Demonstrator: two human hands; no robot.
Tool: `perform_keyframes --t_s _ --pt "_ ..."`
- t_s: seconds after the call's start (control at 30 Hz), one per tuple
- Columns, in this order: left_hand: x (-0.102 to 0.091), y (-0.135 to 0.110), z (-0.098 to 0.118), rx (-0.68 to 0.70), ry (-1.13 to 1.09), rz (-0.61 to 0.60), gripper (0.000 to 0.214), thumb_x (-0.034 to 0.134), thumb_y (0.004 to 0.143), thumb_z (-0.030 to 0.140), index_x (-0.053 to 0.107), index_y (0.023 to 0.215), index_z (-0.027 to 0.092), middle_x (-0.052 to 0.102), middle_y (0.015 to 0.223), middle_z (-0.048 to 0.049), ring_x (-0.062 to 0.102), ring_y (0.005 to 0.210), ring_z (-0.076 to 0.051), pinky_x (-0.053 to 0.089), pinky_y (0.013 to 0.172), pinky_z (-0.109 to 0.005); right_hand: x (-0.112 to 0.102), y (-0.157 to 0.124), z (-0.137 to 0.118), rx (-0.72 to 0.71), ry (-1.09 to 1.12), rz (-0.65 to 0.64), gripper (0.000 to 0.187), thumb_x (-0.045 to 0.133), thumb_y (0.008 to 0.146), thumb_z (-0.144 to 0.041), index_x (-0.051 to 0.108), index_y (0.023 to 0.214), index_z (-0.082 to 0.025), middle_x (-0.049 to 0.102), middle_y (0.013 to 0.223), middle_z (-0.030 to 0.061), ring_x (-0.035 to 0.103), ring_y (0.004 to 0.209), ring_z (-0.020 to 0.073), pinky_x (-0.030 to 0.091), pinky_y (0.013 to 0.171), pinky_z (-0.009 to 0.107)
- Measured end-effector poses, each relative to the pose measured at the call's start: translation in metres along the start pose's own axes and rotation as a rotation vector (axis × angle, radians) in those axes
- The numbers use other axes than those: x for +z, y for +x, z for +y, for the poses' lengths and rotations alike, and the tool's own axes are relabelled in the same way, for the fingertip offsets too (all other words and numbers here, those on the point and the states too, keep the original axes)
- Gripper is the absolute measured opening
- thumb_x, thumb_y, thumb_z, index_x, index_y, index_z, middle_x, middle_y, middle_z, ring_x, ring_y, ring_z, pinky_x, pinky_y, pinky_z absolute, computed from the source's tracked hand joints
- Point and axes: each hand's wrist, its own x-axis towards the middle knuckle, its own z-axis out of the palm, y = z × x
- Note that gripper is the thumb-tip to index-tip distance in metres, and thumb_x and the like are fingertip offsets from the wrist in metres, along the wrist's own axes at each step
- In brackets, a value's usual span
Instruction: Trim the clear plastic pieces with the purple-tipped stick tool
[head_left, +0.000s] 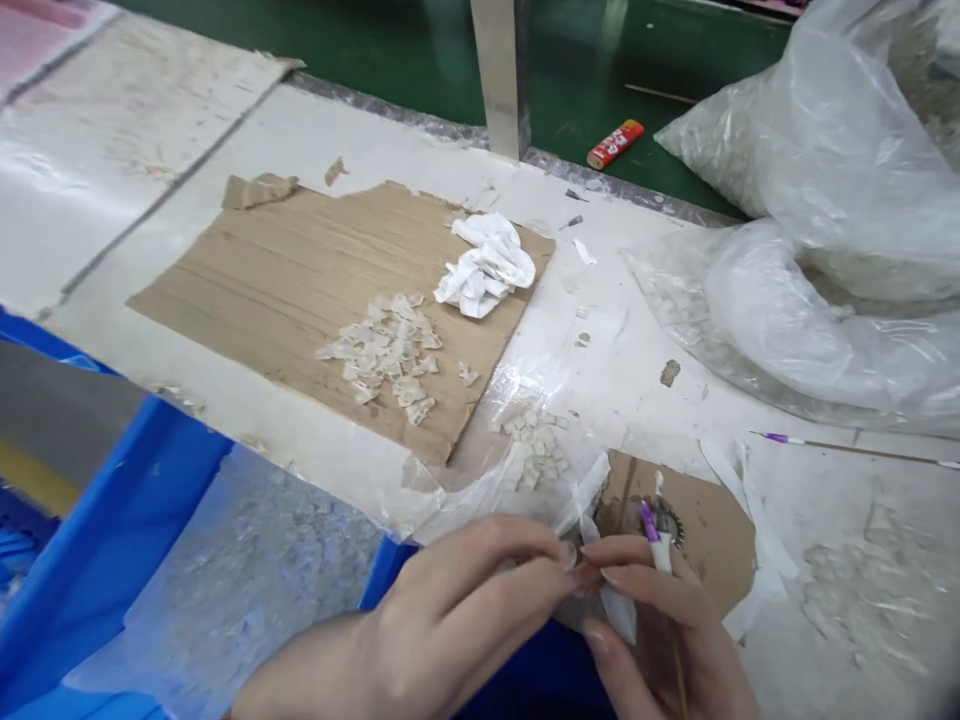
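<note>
Left hand and right hand are held close together at the bottom of the view, fingertips meeting on a small pale flake; its long axis is too small to tell. The right hand is also closed around a purple-tipped stick. From the hands, square chips are seen on clear plastic film at 12 o'clock, a flake pile on a cardboard sheet at 11 o'clock, a blue crate at 9 o'clock, and a bulging plastic sack at 2 o'clock.
</note>
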Motion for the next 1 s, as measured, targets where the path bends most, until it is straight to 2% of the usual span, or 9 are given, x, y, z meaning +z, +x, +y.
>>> perform_keyframes --t_s 0.07,0.17,0.23,0.3,0.47,0.6,0.83,0.93,1.0 --pt "0.004 -0.002 0.006 0.037 -0.088 -0.062 0.016 0.054 0.112 0.012 0.062 0.126 0.015 0.083 0.11 -0.0114 0.082 0.1 -0.016 0.066 0.093 -0.019 -0.001 0.004 -0.002 0.057 0.078 -0.006 0.033 0.078 0.095 -0.014 0.073 0.123 -0.029 0.079 0.11 0.0073 0.077 0.092 0.0198 0.066 0.081 0.028" --pt "0.005 -0.001 0.007 0.03 -0.122 -0.073 0.013 0.056 0.112 0.013 0.063 0.123 0.014 0.084 0.11 -0.0108 0.082 0.105 -0.015 0.063 0.101 -0.017 0.001 0.009 -0.007 0.229 0.269 -0.035 0.021 0.079 0.096 -0.021 0.073 0.115 -0.03 0.077 0.105 0.0062 0.075 0.086 0.0193 0.064 0.075 0.028" --pt "0.006 0.001 0.008 -0.015 -0.1 -0.065 0.013 0.055 0.113 0.017 0.065 0.123 0.015 0.084 0.111 -0.009 0.082 0.104 -0.013 0.062 0.102 -0.014 0.004 0.012 -0.01 0.352 0.383 -0.051 0.012 0.08 0.097 -0.028 0.072 0.107 -0.028 0.076 0.099 0.0062 0.074 0.082 0.02 0.063 0.073 0.029" --pt "0.009 0.002 0.009 -0.061 -0.072 -0.065 0.016 0.054 0.114 0.021 0.068 0.122 0.017 0.084 0.11 -0.0063 0.083 0.098 -0.01 0.062 0.098 -0.01 0.005 0.014 -0.012 0.439 0.466 -0.037 0.013 0.081 0.096 -0.036 0.072 0.099 -0.027 0.075 0.094 0.0064 0.072 0.08 0.0209 0.062 0.072 0.031" --pt "0.015 0.005 0.012 -0.129 -0.107 0.171 0.027 0.054 0.115 0.033 0.072 0.102 0.02 0.081 0.091 0.0007 0.081 0.068 -0.003 0.061 0.079 -0.002 0.009 0.011 -0.011 0.565 0.759 -0.056 0.015 0.083 0.094 -0.04 0.072 0.094 -0.03 0.072 0.092 0.001 0.063 0.071 0.0154 0.056 0.07 0.029" --pt "0.008 0.004 0.013 -0.132 -0.139 0.034 0.021 0.06 0.112 0.029 0.075 0.103 0.017 0.084 0.094 -0.0039 0.084 0.076 -0.007 0.063 0.083 -0.005 0.012 0.007 -0.011 0.574 0.808 -0.034 0.013 0.083 0.094 -0.038 0.073 0.091 -0.03 0.072 0.094 0.0013 0.064 0.073 0.0157 0.055 0.069 0.028" --pt "0.004 0.0 0.016 -0.133 -0.169 0.017 0.014 0.066 0.109 0.026 0.075 0.104 0.018 0.085 0.097 -0.0039 0.085 0.077 -0.009 0.065 0.081 -0.008 0.023 0.005 -0.008 0.402 0.693 0.088 0.024 0.081 0.094 -0.043 0.068 0.082 -0.027 0.071 0.084 0.0017 0.064 0.064 0.0161 0.053 0.055 0.027" --pt "0.006 0.002 0.016 -0.115 -0.15 0.027 0.015 0.064 0.11 0.027 0.075 0.105 0.018 0.084 0.094 -0.0034 0.083 0.073 -0.008 0.066 0.076 -0.009 0.015 0.005 -0.011 0.393 0.549 0.014 0.015 0.079 0.097 -0.039 0.073 0.089 -0.028 0.077 0.09 0.0044 0.071 0.072 0.0186 0.059 0.063 0.029" --pt "0.004 0.005 0.011 -0.108 -0.07 0.094 0.016 0.063 0.111 0.027 0.074 0.102 0.019 0.083 0.091 -0.0016 0.082 0.073 -0.009 0.066 0.073 -0.011 0.003 0.003 -0.011 0.362 0.412 0.031 0.008 0.077 0.099 -0.035 0.078 0.096 -0.028 0.082 0.098 0.0075 0.078 0.084 0.0224 0.064 0.073 0.033"
